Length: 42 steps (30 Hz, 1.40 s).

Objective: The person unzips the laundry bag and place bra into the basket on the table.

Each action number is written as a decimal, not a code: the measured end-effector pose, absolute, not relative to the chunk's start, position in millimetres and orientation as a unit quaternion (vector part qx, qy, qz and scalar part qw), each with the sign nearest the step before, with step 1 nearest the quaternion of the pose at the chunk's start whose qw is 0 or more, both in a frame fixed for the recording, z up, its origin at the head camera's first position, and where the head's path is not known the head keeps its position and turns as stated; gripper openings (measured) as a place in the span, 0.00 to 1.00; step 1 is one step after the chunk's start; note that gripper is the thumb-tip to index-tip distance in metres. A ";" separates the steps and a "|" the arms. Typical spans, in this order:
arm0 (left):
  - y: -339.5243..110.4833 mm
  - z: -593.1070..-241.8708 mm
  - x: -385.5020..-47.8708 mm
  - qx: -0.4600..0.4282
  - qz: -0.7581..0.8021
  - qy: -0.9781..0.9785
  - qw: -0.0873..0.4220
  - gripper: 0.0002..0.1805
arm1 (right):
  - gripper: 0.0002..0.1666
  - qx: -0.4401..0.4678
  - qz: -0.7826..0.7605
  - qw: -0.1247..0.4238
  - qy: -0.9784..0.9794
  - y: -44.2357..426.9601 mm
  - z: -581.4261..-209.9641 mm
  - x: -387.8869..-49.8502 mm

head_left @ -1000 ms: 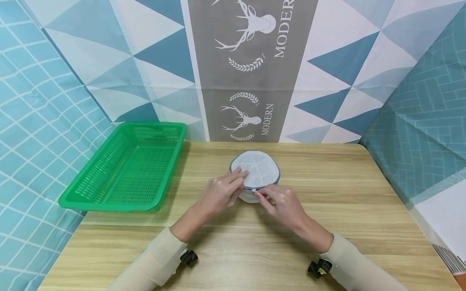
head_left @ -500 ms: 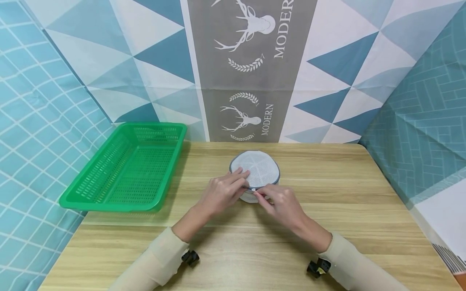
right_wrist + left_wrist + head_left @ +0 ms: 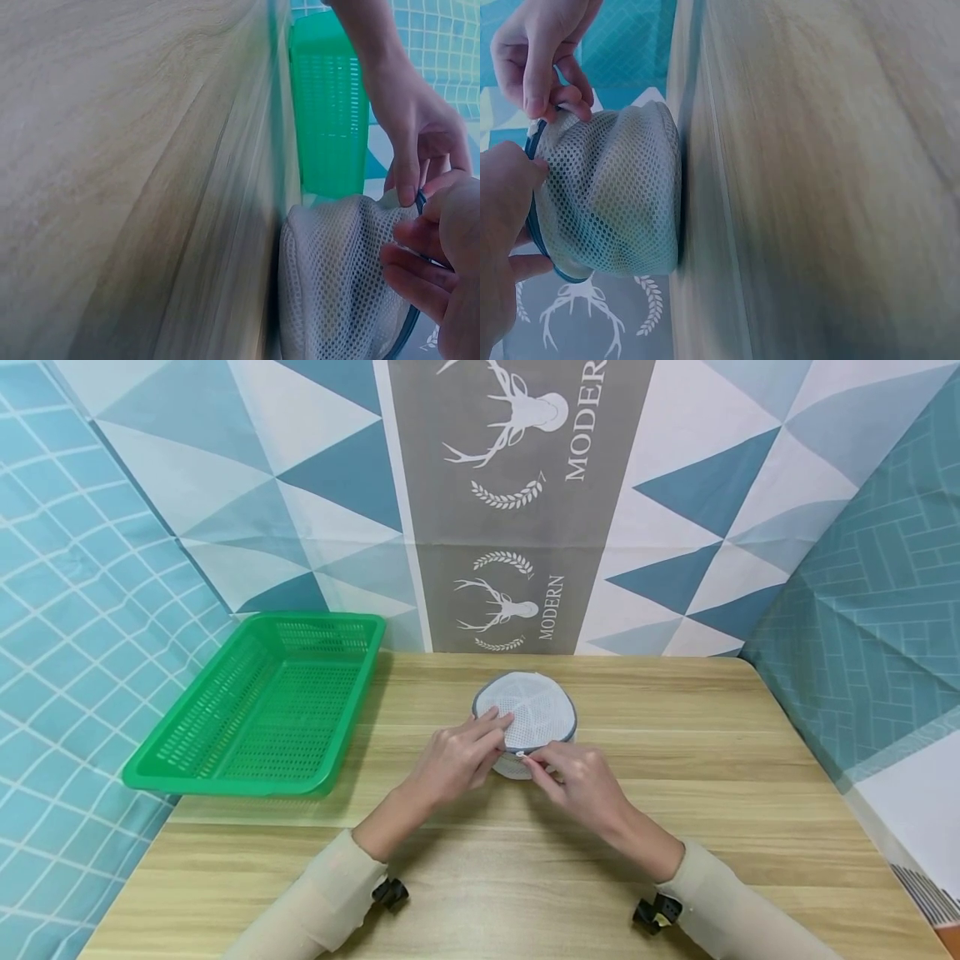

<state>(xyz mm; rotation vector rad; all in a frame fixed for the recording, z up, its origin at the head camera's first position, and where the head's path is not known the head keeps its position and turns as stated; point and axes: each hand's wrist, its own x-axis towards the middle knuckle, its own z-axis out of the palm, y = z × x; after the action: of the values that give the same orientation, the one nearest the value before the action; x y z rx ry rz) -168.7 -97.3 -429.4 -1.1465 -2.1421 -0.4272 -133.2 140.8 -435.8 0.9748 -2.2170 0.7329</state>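
Note:
A round white mesh laundry bag with dark blue-grey edging stands on the table; something pale shows faintly through its side in the left wrist view. My left hand has its fingertips on the top panel, and in the right wrist view the left hand pinches the edging between thumb and fingers. Close beside it, my right hand pinches a small white zipper pull at the front of the rim. The right hand's other fingers are curled near the mesh side in the right wrist view.
A green perforated plastic basket stands at the left of the wooden table. Patterned cloth walls rise behind the table and on both sides. A black wrist camera sits at each cuff.
The zipper pull and my right fingertips have shifted very slightly left along the rim. My left hand and the bag stay almost where they were.

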 end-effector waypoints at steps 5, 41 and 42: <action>-100.3 -429.6 -170.1 -0.439 -0.184 -0.816 0.328 0.11 | 0.06 0.360 0.280 0.299 -0.838 143.3 -436.4 -133.2; -101.4 -428.1 -170.7 -0.431 -0.184 -0.818 0.335 0.08 | 0.05 0.354 0.279 0.300 -0.841 144.0 -434.9 -133.1; -101.2 -428.0 -171.0 -0.431 -0.182 -0.816 0.338 0.08 | 0.05 0.354 0.278 0.300 -0.841 144.0 -434.8 -133.2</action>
<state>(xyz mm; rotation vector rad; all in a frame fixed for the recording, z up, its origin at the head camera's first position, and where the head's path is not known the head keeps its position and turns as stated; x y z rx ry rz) -171.0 -101.2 -428.0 -1.1243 -2.1275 -0.4744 -133.2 144.0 -434.8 0.9402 -2.2317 0.7367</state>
